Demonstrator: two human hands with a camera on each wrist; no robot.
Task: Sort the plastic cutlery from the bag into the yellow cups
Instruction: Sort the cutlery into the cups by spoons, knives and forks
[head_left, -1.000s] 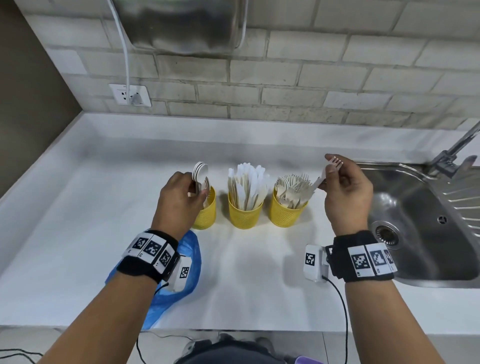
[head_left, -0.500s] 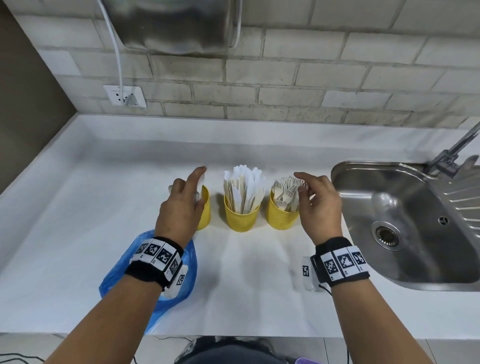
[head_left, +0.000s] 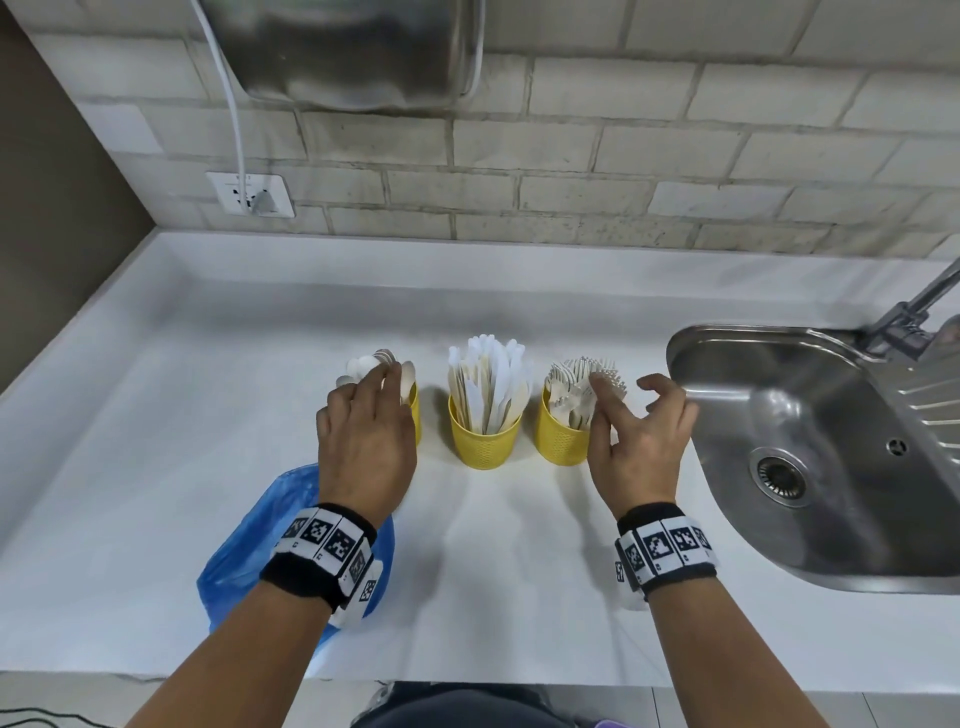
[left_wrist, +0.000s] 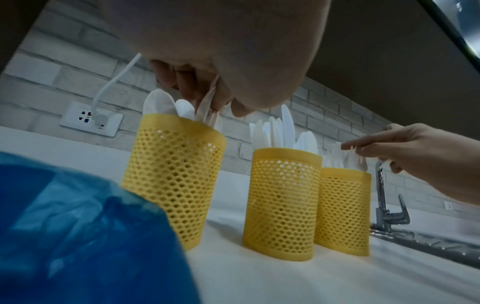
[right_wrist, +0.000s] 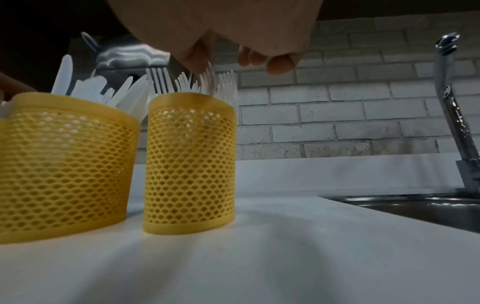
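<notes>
Three yellow mesh cups stand in a row on the white counter. The left cup (head_left: 414, 410) (left_wrist: 176, 174) holds spoons, the middle cup (head_left: 483, 441) (right_wrist: 59, 164) knives, the right cup (head_left: 558, 441) (right_wrist: 189, 164) forks. My left hand (head_left: 387, 374) (left_wrist: 210, 102) is over the left cup and pinches white spoons (left_wrist: 205, 107) that stand in it. My right hand (head_left: 623, 389) (right_wrist: 228, 61) hovers at the right cup with fingers spread; its thumb touches the fork tips (right_wrist: 210, 72) and it holds nothing. The blue bag (head_left: 260, 545) (left_wrist: 64, 236) lies under my left wrist.
A steel sink (head_left: 685, 338) with a faucet (head_left: 914, 306) is right of the cups. A wall socket (head_left: 254, 195) with a white cable and a metal appliance (head_left: 353, 52) are on the brick wall. The counter's front edge is near my body.
Both hands came down from holding cutlery above the cups. The right hand put its forks into the right cup and let go. The left hand lowered its spoons into the left cup.
</notes>
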